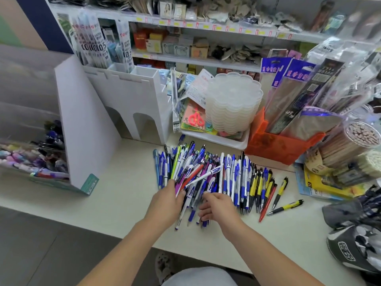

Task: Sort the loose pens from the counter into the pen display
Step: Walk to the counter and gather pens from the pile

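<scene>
A large pile of loose pens (226, 172), mostly blue-and-white with some yellow-and-black ones, lies on the cream counter (127, 199). My left hand (165, 201) grips a fanned bunch of pens (191, 178) at the pile's near left edge. Just to its right, my right hand (219, 207) rests on the near ends of pens with its fingers loosely spread, and I see no pen pinched in it. The clear tiered pen display (31, 153) at the far left holds purple and dark pens. A white compartment stand (132, 96) behind the pile holds packaged pens.
Two yellow-and-black pens (285, 207) and a red pen (267, 205) lie apart right of the pile. Behind it stand a white tray (237, 141) with stacked clear lids and an orange bin (276, 145). A pencil tub (350, 145) and dark bags (356, 240) crowd the right.
</scene>
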